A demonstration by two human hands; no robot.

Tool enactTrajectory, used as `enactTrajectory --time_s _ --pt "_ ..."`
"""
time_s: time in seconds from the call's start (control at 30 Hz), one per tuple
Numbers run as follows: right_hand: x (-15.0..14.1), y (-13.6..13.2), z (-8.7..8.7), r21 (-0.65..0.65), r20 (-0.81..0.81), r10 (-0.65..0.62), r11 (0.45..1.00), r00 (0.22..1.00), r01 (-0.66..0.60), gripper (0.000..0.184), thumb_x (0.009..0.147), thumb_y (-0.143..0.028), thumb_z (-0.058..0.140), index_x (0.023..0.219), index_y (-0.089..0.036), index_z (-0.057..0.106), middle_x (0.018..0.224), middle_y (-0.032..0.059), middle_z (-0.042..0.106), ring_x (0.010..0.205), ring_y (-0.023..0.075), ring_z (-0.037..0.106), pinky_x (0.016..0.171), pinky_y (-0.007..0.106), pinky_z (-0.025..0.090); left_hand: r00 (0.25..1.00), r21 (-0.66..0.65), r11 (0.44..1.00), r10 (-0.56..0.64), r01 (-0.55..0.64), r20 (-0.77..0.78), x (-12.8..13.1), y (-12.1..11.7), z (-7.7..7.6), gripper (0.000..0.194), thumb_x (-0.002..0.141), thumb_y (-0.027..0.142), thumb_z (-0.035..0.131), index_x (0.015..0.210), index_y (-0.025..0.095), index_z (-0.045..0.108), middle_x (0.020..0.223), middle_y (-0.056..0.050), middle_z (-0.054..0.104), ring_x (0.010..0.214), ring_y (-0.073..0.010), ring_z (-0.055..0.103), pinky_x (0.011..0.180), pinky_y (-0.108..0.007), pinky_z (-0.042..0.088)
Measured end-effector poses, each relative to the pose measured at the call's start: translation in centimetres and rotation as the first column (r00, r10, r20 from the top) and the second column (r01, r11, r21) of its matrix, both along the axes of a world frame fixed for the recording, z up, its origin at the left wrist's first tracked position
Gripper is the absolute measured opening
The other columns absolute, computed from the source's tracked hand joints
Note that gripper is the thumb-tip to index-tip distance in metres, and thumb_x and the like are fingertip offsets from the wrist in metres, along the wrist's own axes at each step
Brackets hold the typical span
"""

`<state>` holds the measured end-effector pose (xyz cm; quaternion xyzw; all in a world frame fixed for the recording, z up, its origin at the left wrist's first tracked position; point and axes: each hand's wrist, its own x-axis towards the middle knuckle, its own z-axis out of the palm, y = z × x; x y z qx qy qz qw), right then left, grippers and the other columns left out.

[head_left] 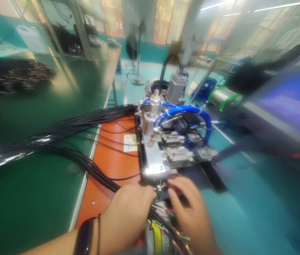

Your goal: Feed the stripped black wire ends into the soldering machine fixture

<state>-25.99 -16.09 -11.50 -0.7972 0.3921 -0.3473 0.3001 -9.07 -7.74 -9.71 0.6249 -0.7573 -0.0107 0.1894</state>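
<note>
My left hand (128, 216) rests on the orange machine base (112, 163), its fingers curled and pinched on the stripped end of a black cable (157, 191) with small coloured wires showing. Close beside it, my right hand (189, 209) has its fingers bent down on the same wire end, just in front of the metal fixture (173, 152). Both hands sit at the fixture's near edge. A bundle of black cables (67, 138) runs from the left across the orange base to my hands.
The fixture carries blue air hoses (182, 110) and a silver cylinder (154, 101). A green bench (33, 198) lies to the left with a dark cable pile (14, 74) at its far end. A solder spool (223, 97) and a blurred screen (293, 99) stand to the right.
</note>
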Motion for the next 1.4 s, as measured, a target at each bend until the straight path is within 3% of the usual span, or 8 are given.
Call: enactTrajectory --time_s 0.17,0.3,0.43,0.7,0.93,1.1,1.23,1.4 --pt "0.8 1.0 0.2 -0.156 0.106 0.011 0.988 0.994 0.006 0.017 0.087 -0.014 0.056 0.098 -0.023 0.064 0.094 0.0023 0.064 0.088 0.0158 0.059 0.081 0.027 0.046 1.0 -0.095 0.996 -0.001 0.0 -0.009 0.0 -0.2 0.3 0.014 0.079 0.009 0.042 0.081 0.023 0.039 0.065 0.002 0.051 0.053 -0.02 0.048 0.048 -0.033 0.032" --pt "0.9 0.7 0.2 -0.026 0.005 0.151 0.988 0.989 -0.15 0.011 0.086 -0.015 0.056 0.081 -0.021 0.064 0.081 0.0014 0.064 0.077 0.0162 0.059 0.07 0.027 0.046 1.0 -0.065 0.998 0.014 -0.012 0.026 0.0 -0.1 0.2 0.014 0.079 0.009 0.042 0.08 0.023 0.038 0.066 0.001 0.05 0.054 -0.0201 0.047 0.049 -0.033 0.03" --pt "1.0 0.6 0.8 0.097 0.015 0.02 0.995 1.0 -0.021 0.011 0.089 -0.023 0.054 0.087 -0.021 0.064 0.092 0.0043 0.065 0.086 0.0181 0.06 0.076 0.028 0.046 1.0 -0.051 0.999 0.0 0.001 0.021 0.0 0.0 0.1 0.015 0.079 0.007 0.042 0.082 0.022 0.04 0.067 0.001 0.051 0.057 -0.02 0.047 0.051 -0.032 0.03" --pt "1.2 0.9 0.7 0.07 0.049 0.097 0.993 0.994 -0.1 0.016 0.092 -0.022 0.049 0.085 -0.02 0.063 0.087 0.0047 0.066 0.084 0.0177 0.06 0.076 0.027 0.045 0.999 0.072 0.997 -0.034 0.032 0.033 -0.2 -0.1 0.2 0.02 0.076 0.002 0.043 0.082 0.021 0.045 0.072 -0.001 0.053 0.061 -0.0219 0.049 0.054 -0.034 0.037" --pt "0.6 -0.2 0.7 -0.007 -0.105 0.242 0.97 0.964 -0.245 0.017 0.093 -0.018 0.044 0.086 -0.019 0.059 0.087 0.0042 0.062 0.082 0.0169 0.056 0.075 0.028 0.043 0.996 0.209 0.976 -0.074 0.062 0.051 -0.1 -0.8 0.9 0.014 0.084 0.007 0.048 0.089 0.019 0.051 0.083 -0.001 0.054 0.071 -0.0207 0.049 0.061 -0.036 0.044" --pt "0.7 -0.7 -0.6 0.221 -0.143 0.124 0.971 0.982 -0.09 0.022 0.095 -0.026 0.042 0.079 -0.019 0.055 0.078 0.0023 0.06 0.074 0.0166 0.055 0.069 0.027 0.043 0.998 0.214 0.975 -0.065 0.058 0.026 0.4 -1.0 1.2 0.028 0.09 0.011 0.045 0.117 0.019 0.05 0.092 -0.003 0.055 0.08 -0.0194 0.049 0.07 -0.035 0.046" --pt "0.1 -1.2 -0.5 0.477 -0.09 0.192 0.87 0.977 -0.127 0.022 0.093 -0.03 0.045 0.076 -0.019 0.054 0.072 -0.0014 0.057 0.069 0.0144 0.054 0.063 0.023 0.042 0.993 0.231 0.968 -0.107 0.095 0.042 0.8 -1.1 1.1 0.032 0.091 0.015 0.045 0.121 0.023 0.05 0.092 -0.003 0.054 0.081 -0.0195 0.049 0.069 -0.035 0.045" --pt "-0.2 -1.6 -0.4 0.613 0.033 0.208 0.768 0.978 -0.184 0.021 0.092 -0.032 0.045 0.084 -0.019 0.06 0.082 0.0005 0.061 0.076 0.0153 0.056 0.06 0.022 0.042 0.988 0.271 0.957 -0.127 0.098 0.089 0.7 -1.2 1.1 0.038 0.088 0.011 0.048 0.123 0.025 0.048 0.094 -0.003 0.054 0.083 -0.0206 0.049 0.07 -0.037 0.046"
